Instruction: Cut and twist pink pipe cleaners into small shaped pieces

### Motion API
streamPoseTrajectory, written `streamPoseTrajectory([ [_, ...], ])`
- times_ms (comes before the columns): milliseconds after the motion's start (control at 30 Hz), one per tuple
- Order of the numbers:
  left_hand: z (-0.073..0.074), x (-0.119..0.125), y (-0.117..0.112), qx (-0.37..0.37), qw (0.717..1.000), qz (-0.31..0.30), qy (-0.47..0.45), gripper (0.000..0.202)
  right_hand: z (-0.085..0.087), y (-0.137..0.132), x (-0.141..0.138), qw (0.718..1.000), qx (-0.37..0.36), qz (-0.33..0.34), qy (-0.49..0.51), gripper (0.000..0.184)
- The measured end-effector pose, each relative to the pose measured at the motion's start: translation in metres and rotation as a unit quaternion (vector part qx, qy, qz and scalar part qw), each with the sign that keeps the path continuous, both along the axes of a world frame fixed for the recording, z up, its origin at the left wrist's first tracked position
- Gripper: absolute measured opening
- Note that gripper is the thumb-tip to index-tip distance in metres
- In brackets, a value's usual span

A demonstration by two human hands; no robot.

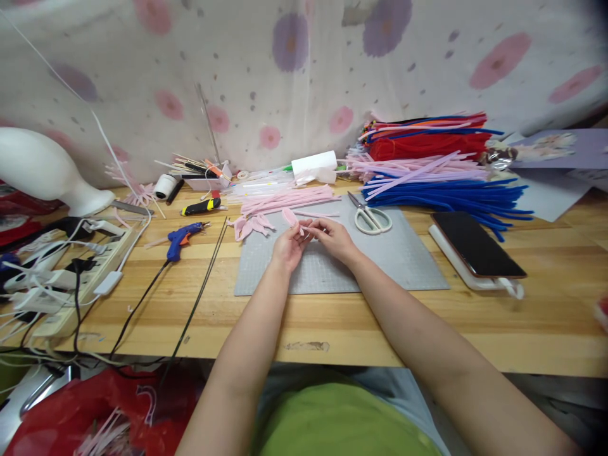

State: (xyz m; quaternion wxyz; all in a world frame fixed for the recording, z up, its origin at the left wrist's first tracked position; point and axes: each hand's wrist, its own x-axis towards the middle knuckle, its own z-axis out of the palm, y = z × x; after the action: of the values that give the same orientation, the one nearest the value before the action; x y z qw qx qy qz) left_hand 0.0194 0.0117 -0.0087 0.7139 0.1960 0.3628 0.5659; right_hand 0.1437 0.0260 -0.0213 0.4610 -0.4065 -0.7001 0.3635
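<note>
My left hand (287,246) and my right hand (334,237) meet over the grey cutting mat (380,266). Both pinch a pink pipe cleaner piece (291,218) bent into a petal-like loop, the left holding the loop, the right holding its stem end. Finished pink petal shapes (251,225) lie on the mat's far left corner. A bundle of straight pink pipe cleaners (287,199) lies just beyond the hands. White-handled scissors (371,217) rest on the mat to the right of my right hand.
A blue glue gun (183,239) with its black cord lies left of the mat. A power strip (71,269) with plugs sits far left. Stacks of red, pink and blue pipe cleaners (437,168) lie at the back right. A phone (476,247) rests at right.
</note>
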Motion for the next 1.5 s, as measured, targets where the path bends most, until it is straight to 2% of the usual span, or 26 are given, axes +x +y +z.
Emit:
streamPoseTrajectory([
  [100, -0.001, 0.001, 0.000, 0.034, 0.998, 0.013, 0.043, 0.011, 0.001, -0.002, -0.001, 1.000, -0.002, -0.024, 0.007, 0.021],
  [300, -0.002, 0.006, -0.003, 0.097, 0.980, 0.053, 0.167, 0.015, 0.001, -0.005, -0.002, 0.995, 0.043, -0.087, -0.035, 0.019],
  [467, -0.003, 0.005, -0.004, 0.114, 0.978, 0.056, 0.167, 0.017, 0.004, -0.008, -0.004, 0.988, 0.072, -0.120, -0.072, 0.016],
  [600, -0.004, 0.004, -0.002, 0.097, 0.988, 0.037, 0.111, 0.014, 0.007, -0.011, -0.004, 0.986, 0.081, -0.109, -0.092, 0.017],
  [667, -0.004, 0.005, -0.003, 0.076, 0.990, 0.044, 0.112, 0.013, 0.007, -0.012, -0.004, 0.984, 0.093, -0.095, -0.117, 0.017],
  [800, -0.004, 0.008, -0.004, 0.064, 0.978, 0.091, 0.179, 0.013, 0.006, -0.015, -0.006, 0.979, 0.120, -0.071, -0.148, 0.016],
  [967, -0.011, 0.007, 0.000, 0.091, 0.960, 0.097, 0.246, 0.012, 0.006, -0.015, -0.006, 0.972, 0.140, -0.076, -0.172, 0.018],
  [1100, -0.009, 0.007, 0.000, 0.070, 0.965, 0.066, 0.246, 0.013, 0.007, -0.012, -0.004, 0.975, 0.137, -0.117, -0.132, 0.018],
  [1200, -0.004, 0.008, -0.003, 0.070, 0.971, 0.033, 0.227, 0.019, 0.005, -0.010, -0.003, 0.982, 0.101, -0.139, -0.082, 0.017],
  [1300, -0.003, 0.008, -0.005, 0.083, 0.970, 0.010, 0.226, 0.023, 0.004, -0.007, -0.002, 0.986, 0.068, -0.146, -0.048, 0.017],
  [1500, -0.005, 0.008, -0.004, 0.094, 0.969, -0.007, 0.227, 0.025, 0.002, -0.006, -0.002, 0.988, 0.060, -0.144, -0.007, 0.017],
])
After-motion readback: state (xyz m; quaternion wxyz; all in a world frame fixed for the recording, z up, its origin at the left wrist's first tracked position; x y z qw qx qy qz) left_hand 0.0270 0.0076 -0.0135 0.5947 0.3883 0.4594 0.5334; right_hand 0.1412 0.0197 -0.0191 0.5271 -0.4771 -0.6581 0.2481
